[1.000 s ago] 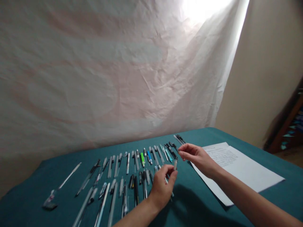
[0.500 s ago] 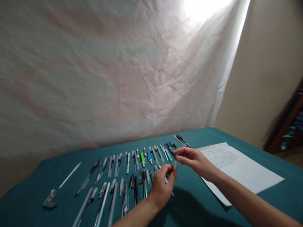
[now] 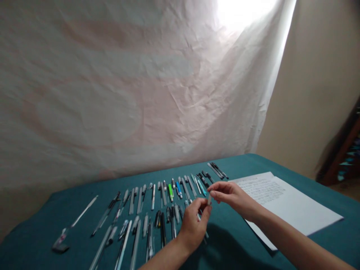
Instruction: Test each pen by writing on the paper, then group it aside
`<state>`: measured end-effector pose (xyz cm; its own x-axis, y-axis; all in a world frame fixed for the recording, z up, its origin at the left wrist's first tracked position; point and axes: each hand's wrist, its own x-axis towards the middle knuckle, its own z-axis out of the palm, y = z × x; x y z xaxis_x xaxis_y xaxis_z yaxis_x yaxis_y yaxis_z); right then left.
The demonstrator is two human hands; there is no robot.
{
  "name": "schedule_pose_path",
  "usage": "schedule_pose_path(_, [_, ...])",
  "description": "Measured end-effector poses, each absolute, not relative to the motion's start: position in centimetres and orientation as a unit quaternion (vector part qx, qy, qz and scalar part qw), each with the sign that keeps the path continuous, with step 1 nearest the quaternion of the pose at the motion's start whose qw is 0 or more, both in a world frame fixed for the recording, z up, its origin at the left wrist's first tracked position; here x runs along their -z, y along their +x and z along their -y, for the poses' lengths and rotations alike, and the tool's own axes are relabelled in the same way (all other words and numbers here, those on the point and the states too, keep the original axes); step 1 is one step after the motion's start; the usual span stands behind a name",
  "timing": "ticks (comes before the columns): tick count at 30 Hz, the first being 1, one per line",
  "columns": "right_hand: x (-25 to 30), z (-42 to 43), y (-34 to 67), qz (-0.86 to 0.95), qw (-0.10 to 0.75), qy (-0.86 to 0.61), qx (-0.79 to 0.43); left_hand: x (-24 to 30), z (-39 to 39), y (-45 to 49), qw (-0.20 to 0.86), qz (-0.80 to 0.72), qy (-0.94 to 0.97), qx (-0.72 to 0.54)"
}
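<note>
Upright between my hands is a small pale pen part [image 3: 209, 199], mostly covered by fingers. My left hand [image 3: 194, 223] is closed around its lower end, thumb and index finger pinching it. My right hand [image 3: 229, 195] pinches at the upper end with thumb and fingertips; whatever tiny piece sits there is too small to make out. Just beyond my left hand lie rows of taken-apart pens and caps, among them a green pen [image 3: 170, 192], a blue pen [image 3: 179, 190] and a black pen [image 3: 163, 229]. A few thin pen pieces show partly behind my left hand.
Sheets of paper [image 3: 300, 217] with handwriting lie under and beyond my right forearm. Several dark pens [image 3: 219, 170] lie at the far edge of the green-covered table [image 3: 239, 165]. On the left are a white stick-like item [image 3: 84, 213] and a dark-ended piece [image 3: 60, 246].
My right fingertips have come down closer to my left hand, so less of the pale pen part shows between them. The view has shifted slightly.
</note>
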<state>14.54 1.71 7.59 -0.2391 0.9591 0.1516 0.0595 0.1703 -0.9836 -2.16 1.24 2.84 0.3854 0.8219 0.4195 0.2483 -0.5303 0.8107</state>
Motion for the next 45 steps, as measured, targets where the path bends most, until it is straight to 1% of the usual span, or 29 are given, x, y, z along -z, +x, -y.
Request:
schedule_pose_path(4, [-7.3,-1.7,14.1,0.610,0.463,-0.407,-0.498,-2.8,-1.4,-2.4,0.327,-0.354,0.764,-0.430])
schedule_pose_path(8, [-6.6,-1.7,13.4,0.597,0.493,-0.405,-0.486,-3.2,-1.5,-2.4,0.322,-0.358,0.761,-0.435])
schedule_pose_path(11, [-6.0,-1.7,13.0,0.584,0.503,-0.396,-0.499,-3.6,-1.5,-2.3,0.350,-0.353,0.744,-0.447])
schedule_pose_path(15, [-5.6,-1.8,12.9,0.566,0.495,-0.396,-0.526,-3.7,-1.6,-2.3,0.381,-0.353,0.721,-0.457])
schedule_pose_path(22, [-5.5,-1.8,13.0,0.586,0.520,-0.408,-0.469,-3.2,-1.6,-2.1,0.381,-0.356,0.722,-0.455])
schedule_pose_path(26, [-5.0,-1.7,12.7,0.557,0.557,-0.409,-0.461,-3.1,-1.5,-1.9,0.384,-0.347,0.727,-0.451])
schedule_pose_path(29, [-4.5,-1.7,12.5,0.524,0.577,-0.399,-0.483,-3.2,-1.5,-1.9,0.381,-0.345,0.735,-0.441])
schedule_pose_path(33, [-4.3,-1.5,12.3,0.504,0.569,-0.373,-0.532,-3.4,-1.7,-1.7,0.395,-0.337,0.729,-0.446])
schedule_pose_path(35, [-4.3,-1.4,12.2,0.507,0.568,-0.362,-0.538,-3.5,-1.8,-1.7,0.395,-0.339,0.728,-0.446])
schedule_pose_path(41, [-4.0,-1.5,12.2,0.523,0.593,-0.397,-0.467,-3.5,-1.9,-1.8,0.387,-0.352,0.734,-0.432])
schedule_pose_path(45, [-3.7,-1.6,12.1,0.489,0.608,-0.378,-0.498,-3.6,-1.9,-1.8,0.397,-0.349,0.729,-0.436])
